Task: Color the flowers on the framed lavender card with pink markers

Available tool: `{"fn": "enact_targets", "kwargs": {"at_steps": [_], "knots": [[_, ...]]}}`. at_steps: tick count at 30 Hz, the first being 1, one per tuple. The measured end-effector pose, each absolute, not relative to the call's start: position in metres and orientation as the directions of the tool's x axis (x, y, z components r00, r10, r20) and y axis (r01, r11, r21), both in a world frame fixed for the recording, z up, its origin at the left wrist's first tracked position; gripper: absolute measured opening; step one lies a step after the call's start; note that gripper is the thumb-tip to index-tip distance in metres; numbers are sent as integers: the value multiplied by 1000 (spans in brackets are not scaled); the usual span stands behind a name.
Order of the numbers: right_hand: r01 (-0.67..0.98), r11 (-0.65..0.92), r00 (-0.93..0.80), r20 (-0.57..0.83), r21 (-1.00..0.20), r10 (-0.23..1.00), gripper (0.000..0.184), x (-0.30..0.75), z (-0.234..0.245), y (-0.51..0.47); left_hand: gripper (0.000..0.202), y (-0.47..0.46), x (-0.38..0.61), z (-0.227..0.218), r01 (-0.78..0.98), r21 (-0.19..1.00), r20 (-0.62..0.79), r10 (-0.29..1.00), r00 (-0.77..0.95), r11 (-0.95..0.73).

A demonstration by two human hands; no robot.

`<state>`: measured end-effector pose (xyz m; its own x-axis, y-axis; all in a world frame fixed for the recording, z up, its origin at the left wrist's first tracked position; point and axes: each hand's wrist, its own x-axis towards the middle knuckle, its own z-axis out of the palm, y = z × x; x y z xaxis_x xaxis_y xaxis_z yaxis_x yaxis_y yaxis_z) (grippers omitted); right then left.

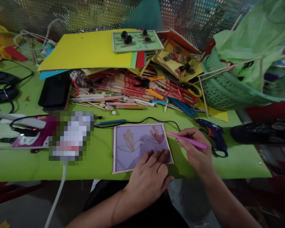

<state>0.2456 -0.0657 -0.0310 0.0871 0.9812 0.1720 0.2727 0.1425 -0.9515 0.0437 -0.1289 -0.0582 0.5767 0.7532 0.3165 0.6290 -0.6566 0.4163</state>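
A purple card (142, 134) framed with thin wooden sticks lies on the green tabletop, with two flower drawings on it. The left flower is an outline; the right one is partly coloured pinkish. My left hand (150, 174) rests flat over the card's lower right part, fingers stretched out. In my right hand (197, 148) is a pink pen (190, 140), pinched between thumb and fingers. Its tip points left, at the frame's right edge beside the right flower. A blue pen (112, 122) lies just above the card, along a black cable.
A glue gun (213, 133) lies right of my right hand. Behind are pens, sticks, scissors (190, 91), yellow sheets (92, 49), a green framed card (137, 41) and a green basket (228, 85). A blurred-out phone (72, 136) and purple power strip (35, 133) lie left.
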Motion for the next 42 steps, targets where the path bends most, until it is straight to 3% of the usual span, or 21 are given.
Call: {"fn": "enact_targets", "kwargs": {"at_steps": [9, 14, 19, 33, 42], "knots": [[343, 125, -6, 130, -931, 991, 11, 225, -34, -97, 20, -134, 21, -33, 508, 595, 337, 767, 545, -622], [290, 85, 1, 89, -953, 996, 13, 230, -35, -91, 17, -133, -26, -14, 580, 571, 352, 811, 467, -582], [212, 74, 65, 89, -975, 994, 16, 230, -40, -89, 13, -132, -65, -24, 650, 555, 299, 854, 427, -519], [469, 156, 128, 241, -869, 962, 7, 196, -53, -125, 14, -133, -76, -47, 613, 547, 318, 819, 477, -570], [589, 239, 48, 328, -772, 944, 15, 197, -55, -124, 16, -132, -76, -47, 610, 547, 314, 815, 486, -574]]}}
